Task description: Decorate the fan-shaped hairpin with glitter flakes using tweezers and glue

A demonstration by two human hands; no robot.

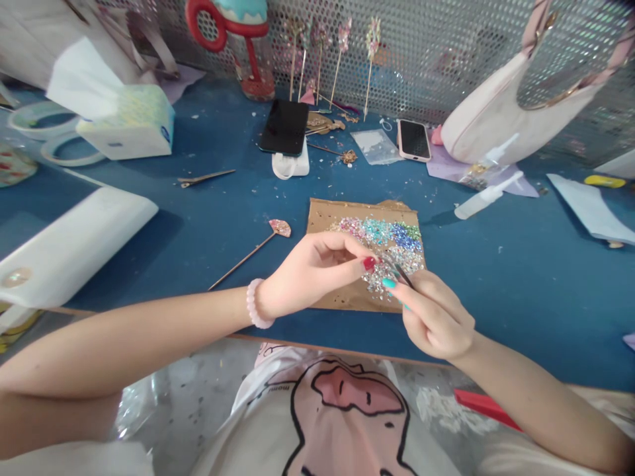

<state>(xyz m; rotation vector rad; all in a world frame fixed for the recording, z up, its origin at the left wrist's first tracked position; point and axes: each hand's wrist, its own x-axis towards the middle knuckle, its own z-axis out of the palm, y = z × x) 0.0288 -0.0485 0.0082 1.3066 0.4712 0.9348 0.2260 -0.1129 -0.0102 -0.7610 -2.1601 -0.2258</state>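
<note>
My left hand (317, 264), with a pink bead bracelet at the wrist, is closed in a pinch above the cardboard (342, 301). What sits between its fingertips is too small to make out. My right hand (439, 314) grips a thin dark pointed tool (405, 276), which looks like tweezers, its tip close to my left fingertips. Under both hands, small rhinestones (377, 231) lie on the cardboard in patches of pink, turquoise, blue, green and silver. Left of my left hand lies a thin stick with a pink fan-shaped ornament (280, 228) at its end.
A black phone (284, 127), a pink-edged phone (414, 140) and a small plastic bag (376, 146) lie farther back. A metal hair clip (206, 178) and tissue box (129, 125) are left. At right are a white squeeze bottle (479, 201) and white handbag (489, 112).
</note>
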